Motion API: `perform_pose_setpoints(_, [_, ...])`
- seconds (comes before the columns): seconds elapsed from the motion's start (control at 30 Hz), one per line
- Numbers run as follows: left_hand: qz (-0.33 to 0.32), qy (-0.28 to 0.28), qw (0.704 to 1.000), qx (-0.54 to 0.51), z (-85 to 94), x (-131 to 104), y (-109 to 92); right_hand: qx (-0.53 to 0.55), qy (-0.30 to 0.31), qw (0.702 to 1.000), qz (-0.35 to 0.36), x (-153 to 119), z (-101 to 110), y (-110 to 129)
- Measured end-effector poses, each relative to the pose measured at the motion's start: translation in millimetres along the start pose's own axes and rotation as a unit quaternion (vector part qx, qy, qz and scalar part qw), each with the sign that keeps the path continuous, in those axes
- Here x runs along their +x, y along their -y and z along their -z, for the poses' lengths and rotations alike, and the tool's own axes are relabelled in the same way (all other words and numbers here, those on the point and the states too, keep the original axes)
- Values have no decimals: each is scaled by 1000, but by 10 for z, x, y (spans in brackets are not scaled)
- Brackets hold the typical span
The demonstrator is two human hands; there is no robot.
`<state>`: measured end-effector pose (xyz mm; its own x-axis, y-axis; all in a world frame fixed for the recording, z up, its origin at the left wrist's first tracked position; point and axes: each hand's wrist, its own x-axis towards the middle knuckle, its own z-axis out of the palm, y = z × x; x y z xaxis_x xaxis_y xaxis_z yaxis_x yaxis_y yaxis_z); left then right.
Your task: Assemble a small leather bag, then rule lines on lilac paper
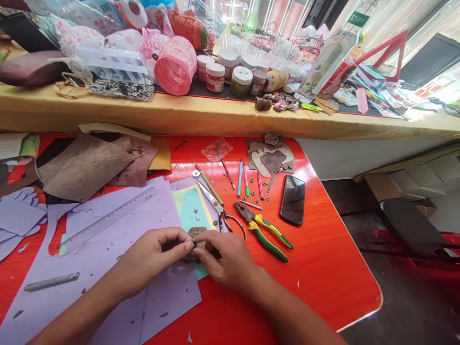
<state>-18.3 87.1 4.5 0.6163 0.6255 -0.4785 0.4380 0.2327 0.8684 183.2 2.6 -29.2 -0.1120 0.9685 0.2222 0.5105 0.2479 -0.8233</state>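
Note:
My left hand (163, 251) and my right hand (224, 254) meet at the middle of the red table, fingertips pinched together. Between them is a tiny dark piece (194, 245), mostly covered by the fingers; it is too small to name. Just beneath and behind the fingertips shows a small brown leather piece (198, 232) with holes. My right fingers cover part of this leather. Under it lies a light green sheet (192, 211) with a yellow border. Scissors (212, 199) lie just beyond my right hand, and pliers (264, 230) with green and yellow handles rest to its right.
Purple paper (118, 230) with a clear ruler (111, 220) and a cutter knife (52, 281) covers the left side. Brown leather sheets (84, 165) lie behind. Several pens, small dark rings and a phone (292, 200) lie to the right. A crowded shelf (215, 117) runs along the back.

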Motion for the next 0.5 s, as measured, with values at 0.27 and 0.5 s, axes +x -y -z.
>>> perform_pose_setpoints(0.27, [-6,11,999,34,19,23,71,-23,45,998,-42,2,17,19])
perform_pose_setpoints(0.5, [2,-10,999,54,-12,33,133,-30,42,998,-41,-11,3,5])
